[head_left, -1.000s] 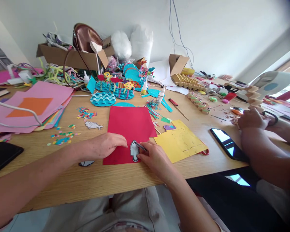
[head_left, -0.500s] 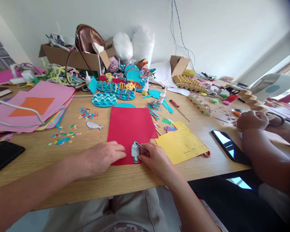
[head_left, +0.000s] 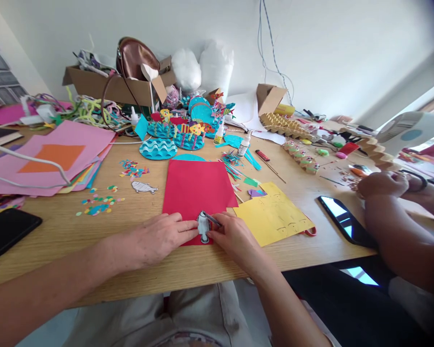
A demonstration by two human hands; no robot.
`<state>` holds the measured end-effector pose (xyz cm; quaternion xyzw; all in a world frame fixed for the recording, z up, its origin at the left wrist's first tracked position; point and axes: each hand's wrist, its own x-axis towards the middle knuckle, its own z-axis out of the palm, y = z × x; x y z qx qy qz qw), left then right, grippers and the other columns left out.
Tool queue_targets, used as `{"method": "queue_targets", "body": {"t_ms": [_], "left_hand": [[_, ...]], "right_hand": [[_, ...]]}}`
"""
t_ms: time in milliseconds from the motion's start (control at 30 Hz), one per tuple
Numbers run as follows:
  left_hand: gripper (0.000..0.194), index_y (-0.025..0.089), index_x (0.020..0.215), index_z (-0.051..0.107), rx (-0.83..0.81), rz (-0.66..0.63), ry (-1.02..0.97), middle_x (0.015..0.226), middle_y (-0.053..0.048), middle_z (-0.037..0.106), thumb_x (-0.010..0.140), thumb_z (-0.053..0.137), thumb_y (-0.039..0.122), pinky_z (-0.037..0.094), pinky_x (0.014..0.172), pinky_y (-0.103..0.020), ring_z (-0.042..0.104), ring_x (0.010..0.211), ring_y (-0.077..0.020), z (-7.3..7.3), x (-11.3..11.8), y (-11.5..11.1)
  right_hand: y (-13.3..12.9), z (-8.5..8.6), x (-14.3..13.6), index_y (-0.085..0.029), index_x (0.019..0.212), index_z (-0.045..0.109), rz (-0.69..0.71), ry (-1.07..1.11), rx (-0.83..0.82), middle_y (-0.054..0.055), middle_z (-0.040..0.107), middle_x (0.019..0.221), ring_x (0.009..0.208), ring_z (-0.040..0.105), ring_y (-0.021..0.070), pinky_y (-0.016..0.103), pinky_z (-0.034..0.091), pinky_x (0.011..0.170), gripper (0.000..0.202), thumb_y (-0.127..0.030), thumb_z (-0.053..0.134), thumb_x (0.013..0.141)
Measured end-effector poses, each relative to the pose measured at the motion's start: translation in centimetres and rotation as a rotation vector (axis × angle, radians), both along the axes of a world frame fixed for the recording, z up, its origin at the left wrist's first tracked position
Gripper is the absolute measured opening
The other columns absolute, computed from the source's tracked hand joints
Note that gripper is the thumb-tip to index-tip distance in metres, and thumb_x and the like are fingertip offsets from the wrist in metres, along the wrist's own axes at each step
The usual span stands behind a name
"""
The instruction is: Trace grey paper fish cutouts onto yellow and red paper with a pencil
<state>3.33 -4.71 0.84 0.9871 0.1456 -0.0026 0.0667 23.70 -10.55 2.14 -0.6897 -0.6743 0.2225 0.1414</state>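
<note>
A red paper sheet (head_left: pixel 198 185) lies on the wooden table (head_left: pixel 137 270) in front of me. A small white fish cut-out (head_left: pixel 203 226) rests on its near edge. My left hand (head_left: pixel 159 238) lies flat on the sheet, its fingertips touching the cut-out's left side. My right hand (head_left: pixel 235 238) grips a dark pen (head_left: pixel 212 219) whose tip meets the top of the cut-out. A yellow sheet (head_left: pixel 273 212) lies just right of my right hand.
A second fish cut-out (head_left: pixel 144 187) and confetti scraps (head_left: pixel 97 205) lie to the left, with pink sheets (head_left: pixel 47 156) beyond. Black phones lie at far left (head_left: pixel 7 231) and right (head_left: pixel 342 219). Another person's arms (head_left: pixel 394 212) work at the right. Blue paper crafts (head_left: pixel 177 132) crowd the back.
My left hand slid right across the red sheet until its fingers reached the fish cut-out. My right hand and pen stayed at the cut-out.
</note>
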Motion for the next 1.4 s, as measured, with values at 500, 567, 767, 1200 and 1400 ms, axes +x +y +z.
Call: {"method": "queue_targets", "body": {"t_ms": [500, 567, 767, 1200, 1400], "left_hand": [[0.057, 0.025, 0.134, 0.045, -0.236, -0.009, -0.071, 0.129, -0.003, 0.057, 0.084, 0.035, -0.002, 0.045, 0.091, -0.030, 0.058, 0.104, -0.0182, 1.5, -0.1, 1.4], [0.058, 0.026, 0.135, 0.043, -0.250, -0.007, -0.070, 0.132, -0.003, 0.055, 0.086, 0.034, -0.002, 0.044, 0.093, -0.031, 0.057, 0.107, -0.0180, 1.3, 0.1, 1.5], [0.050, 0.022, 0.133, 0.046, -0.348, -0.038, -0.104, 0.138, -0.004, 0.050, 0.089, 0.033, 0.002, 0.037, 0.103, -0.027, 0.048, 0.123, -0.0151, 1.1, 0.3, 2.5], [0.060, 0.025, 0.136, 0.042, -0.158, -0.059, -0.015, 0.135, -0.001, 0.052, 0.085, 0.033, -0.004, 0.043, 0.088, -0.028, 0.056, 0.099, -0.0184, 1.4, 0.6, 1.7], [0.049, 0.023, 0.135, 0.042, -0.019, -0.074, 0.053, 0.133, 0.001, 0.053, 0.090, 0.033, 0.003, 0.042, 0.078, -0.027, 0.052, 0.083, -0.0175, 1.4, 1.3, 1.1]], "right_hand": [[0.0, -0.3, 0.2, -0.016, 0.078, 0.063, 0.017, -0.031, 0.023, 0.003, 0.059, 0.076, 0.072, 0.051, 0.0150, 0.024, 0.030, 0.063, 0.002, -0.017, 0.061, 0.077], [0.1, -0.3, 0.2, -0.016, 0.077, 0.063, 0.022, -0.035, 0.027, 0.002, 0.058, 0.074, 0.071, 0.050, 0.0146, 0.024, 0.030, 0.062, 0.002, -0.016, 0.061, 0.077], [0.2, -0.1, 0.1, -0.016, 0.073, 0.060, 0.015, -0.039, 0.019, 0.001, 0.055, 0.070, 0.068, 0.047, 0.0135, 0.023, 0.027, 0.060, 0.004, -0.015, 0.062, 0.076], [0.2, -0.2, 0.4, -0.016, 0.070, 0.058, 0.026, -0.023, 0.031, 0.000, 0.053, 0.069, 0.067, 0.045, 0.0129, 0.023, 0.026, 0.060, 0.007, -0.015, 0.061, 0.076], [0.3, -0.4, 0.4, -0.016, 0.070, 0.058, 0.010, -0.019, 0.027, 0.000, 0.053, 0.067, 0.066, 0.046, 0.0132, 0.023, 0.026, 0.059, 0.007, -0.015, 0.062, 0.076]]}}
